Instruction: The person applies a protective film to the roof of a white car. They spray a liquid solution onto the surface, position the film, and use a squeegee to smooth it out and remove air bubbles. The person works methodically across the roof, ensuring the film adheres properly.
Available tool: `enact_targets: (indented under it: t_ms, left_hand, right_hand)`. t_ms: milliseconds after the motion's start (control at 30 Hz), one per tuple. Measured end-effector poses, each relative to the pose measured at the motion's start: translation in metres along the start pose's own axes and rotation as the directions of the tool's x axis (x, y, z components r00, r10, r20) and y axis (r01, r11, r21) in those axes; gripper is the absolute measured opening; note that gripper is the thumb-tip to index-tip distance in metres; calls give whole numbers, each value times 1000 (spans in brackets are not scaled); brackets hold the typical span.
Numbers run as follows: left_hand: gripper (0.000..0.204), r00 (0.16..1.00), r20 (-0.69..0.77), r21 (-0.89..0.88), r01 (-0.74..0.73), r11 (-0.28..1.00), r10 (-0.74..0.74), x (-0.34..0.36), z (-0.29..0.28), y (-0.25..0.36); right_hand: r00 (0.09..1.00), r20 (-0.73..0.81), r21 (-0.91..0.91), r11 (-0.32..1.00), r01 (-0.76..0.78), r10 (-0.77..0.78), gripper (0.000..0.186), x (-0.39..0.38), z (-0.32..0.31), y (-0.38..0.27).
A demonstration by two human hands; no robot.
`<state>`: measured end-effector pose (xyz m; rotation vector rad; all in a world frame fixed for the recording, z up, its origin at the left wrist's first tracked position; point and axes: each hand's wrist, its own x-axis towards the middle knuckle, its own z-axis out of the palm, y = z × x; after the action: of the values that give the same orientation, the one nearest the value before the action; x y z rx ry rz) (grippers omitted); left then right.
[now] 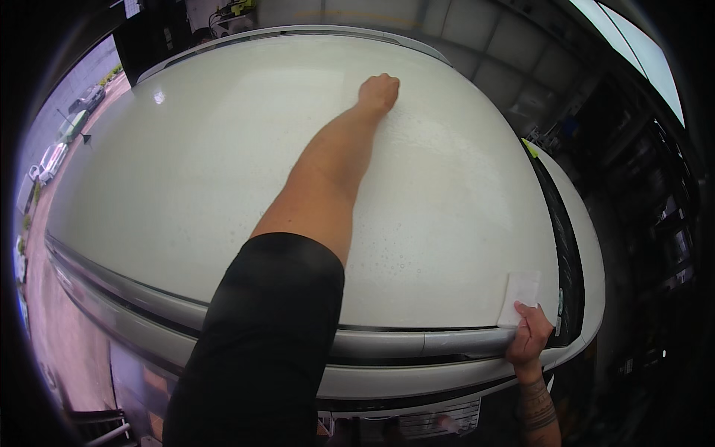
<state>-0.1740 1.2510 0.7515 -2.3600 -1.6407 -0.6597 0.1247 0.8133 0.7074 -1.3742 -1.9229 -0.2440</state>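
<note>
The broad white roof of a vehicle (246, 171) lies before me, with wet droplets and smears on its surface. My left arm, in a black sleeve, stretches across it. Far out on the roof, my left hand (380, 93) is closed in a fist against the paint; whatever lies under its fingers is hidden. Close to the near right corner, my right hand (529, 335) grips a thin, pale rectangular sheet (523, 289), thumb on top. That sheet rests on the roof edge beside the grey roof rail (462, 343).
A second roof rail (298, 30) runs along the far side. Dark trim (562, 253) borders the roof's right end, with a yellow-green bit (530, 149) at its upper part. Parked cars (52, 160) stand outside at left. Dim shelving fills the right.
</note>
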Motion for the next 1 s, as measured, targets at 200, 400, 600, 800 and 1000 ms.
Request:
enact_targets:
  t_ms: [200, 400, 600, 800, 1000]
  left_hand:
    - [32, 715, -269, 261, 699, 666, -646, -213, -213, -397]
    - [21, 907, -237, 385, 418, 823, -349, -91, -104, -270]
    - [23, 999, -33, 51, 17, 999, -16, -8, 7, -1]
    - [23, 931, -165, 426, 365, 828, -325, -115, -118, -268]
    - [29, 674, -291, 540, 702, 465, -679, -269, -240, -422]
  right_hand:
    - [995, -25, 49, 994, -95, 97, 30, -5, 4, -3]
    - [999, -49, 8, 1000, -3, 3, 30, -7, 3, 2]
    - [999, -42, 128, 992, 3, 2, 28, 2, 9, 4]
    - [997, -41, 50, 997, -62, 64, 28, -6, 0, -3]
    - [994, -52, 66, 994, -92, 96, 27, -9, 3, -5]
